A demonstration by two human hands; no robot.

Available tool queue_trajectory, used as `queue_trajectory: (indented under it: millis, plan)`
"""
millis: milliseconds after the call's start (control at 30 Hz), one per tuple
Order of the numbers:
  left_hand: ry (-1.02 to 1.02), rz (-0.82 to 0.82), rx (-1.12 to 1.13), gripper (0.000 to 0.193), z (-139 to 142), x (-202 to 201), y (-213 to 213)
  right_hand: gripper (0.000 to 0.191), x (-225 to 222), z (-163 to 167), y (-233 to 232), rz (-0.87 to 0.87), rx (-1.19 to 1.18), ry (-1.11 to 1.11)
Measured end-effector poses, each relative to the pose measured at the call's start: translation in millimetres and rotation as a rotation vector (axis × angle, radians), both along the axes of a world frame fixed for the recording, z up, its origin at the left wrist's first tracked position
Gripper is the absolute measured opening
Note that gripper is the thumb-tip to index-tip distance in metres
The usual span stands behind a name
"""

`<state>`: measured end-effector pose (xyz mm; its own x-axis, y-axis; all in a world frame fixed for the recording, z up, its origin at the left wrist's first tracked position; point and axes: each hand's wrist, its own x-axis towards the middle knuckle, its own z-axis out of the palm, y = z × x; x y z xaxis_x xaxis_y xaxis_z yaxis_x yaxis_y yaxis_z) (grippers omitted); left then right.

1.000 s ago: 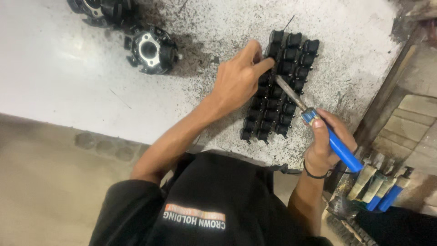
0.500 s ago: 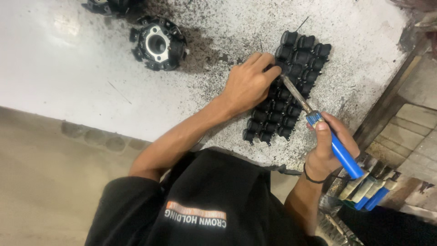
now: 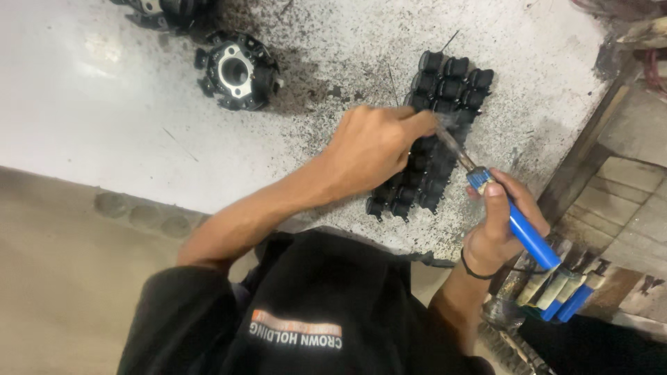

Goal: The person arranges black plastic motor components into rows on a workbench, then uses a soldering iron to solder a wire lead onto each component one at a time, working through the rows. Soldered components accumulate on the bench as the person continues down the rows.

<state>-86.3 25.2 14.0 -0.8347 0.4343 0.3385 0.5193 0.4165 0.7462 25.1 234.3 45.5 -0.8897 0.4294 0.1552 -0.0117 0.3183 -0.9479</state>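
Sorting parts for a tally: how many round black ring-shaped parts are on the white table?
2. One ring-shaped part lies whole on the table, upper left of the left hand; a second is cut off by the top edge. More may lie out of view.

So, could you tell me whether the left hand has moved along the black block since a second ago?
No: the left hand stays pressed on the black ribbed block, covering its middle rows.

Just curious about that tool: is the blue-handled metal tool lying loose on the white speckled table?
No, the right hand grips the blue-handled metal tool, its tip at the black ribbed block.
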Motion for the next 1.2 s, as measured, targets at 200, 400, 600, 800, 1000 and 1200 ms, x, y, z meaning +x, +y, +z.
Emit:
queue_trajectory:
  millis: [200,400,600,800,1000,1200]
  plan:
    - [0.264,0.195,0.135,0.032,10,-31,5,0.025,-6,-27,7,-0.049,-0.054,0.116]
    - [0.085,0.229,-0.024,0.035,-62,-31,29,0.025,-13,-24,9,-0.013,-0.015,0.09]
    - [0.072,0.203,-0.063,0.027,-82,-27,35,0.025,-18,-23,5,0.001,0.05,0.047]
    - [0.072,0.188,-0.045,0.021,-74,-29,35,0.026,-17,-14,3,0.057,0.176,0.021]
    - [0.076,0.2,-0.041,0.023,-73,-29,34,0.026,-17,-12,3,0.068,0.178,0.046]
    - [0.064,0.187,-0.029,0.019,-73,-27,37,0.023,-20,-8,-2,0.072,0.211,0.012]
